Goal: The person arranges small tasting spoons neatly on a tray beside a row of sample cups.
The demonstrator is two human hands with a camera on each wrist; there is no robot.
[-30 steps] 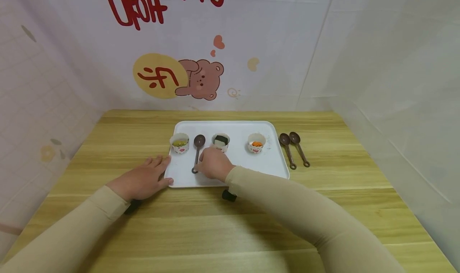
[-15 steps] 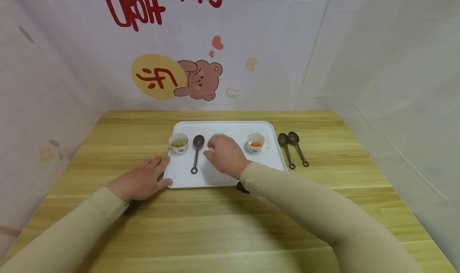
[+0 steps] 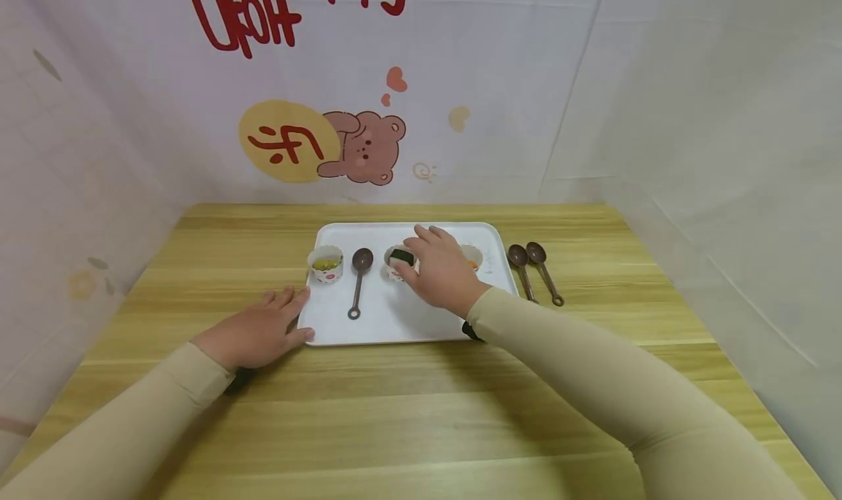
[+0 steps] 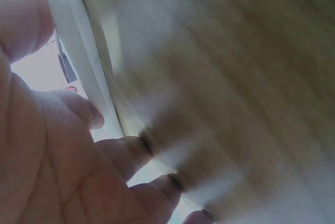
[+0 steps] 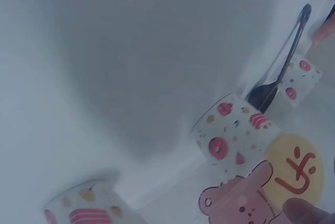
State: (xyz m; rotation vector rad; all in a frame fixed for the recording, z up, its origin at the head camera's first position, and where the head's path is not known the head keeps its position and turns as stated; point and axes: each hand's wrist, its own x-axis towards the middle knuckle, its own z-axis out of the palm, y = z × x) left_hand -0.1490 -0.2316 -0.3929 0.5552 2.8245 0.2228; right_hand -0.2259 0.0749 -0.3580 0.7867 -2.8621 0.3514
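Observation:
My right hand (image 3: 442, 270) hovers over the white tray (image 3: 378, 335), fingers extended and holding nothing. Its thumb and fingertips overlap the middle paper cup (image 3: 391, 272), which holds a white-and-dark-green piece like a rice ball (image 3: 402, 256). Behind the hand, the right paper cup (image 3: 472, 253) with orange bits is partly hidden. A brown spoon (image 3: 358, 284) lies on the tray between the middle cup and the left paper cup (image 3: 327, 272), which contains yellow-green food. My left hand (image 3: 256, 330) lies spread at the tray's left edge; in the left wrist view its fingers reach along the tray rim (image 4: 86, 41).
Two more brown spoons, a near one (image 3: 520, 257) and a farther one (image 3: 545, 270), lie on the wooden table (image 3: 368, 419) right of the tray. A white sheet with a printed bear (image 3: 371, 149) hangs behind the table, and pale sheets enclose both sides.
My right hand has left the handle end of the spoon on the tray and moved right, past the middle cup, its fingers spreading. The spoon lies still, and the left hand stays put.

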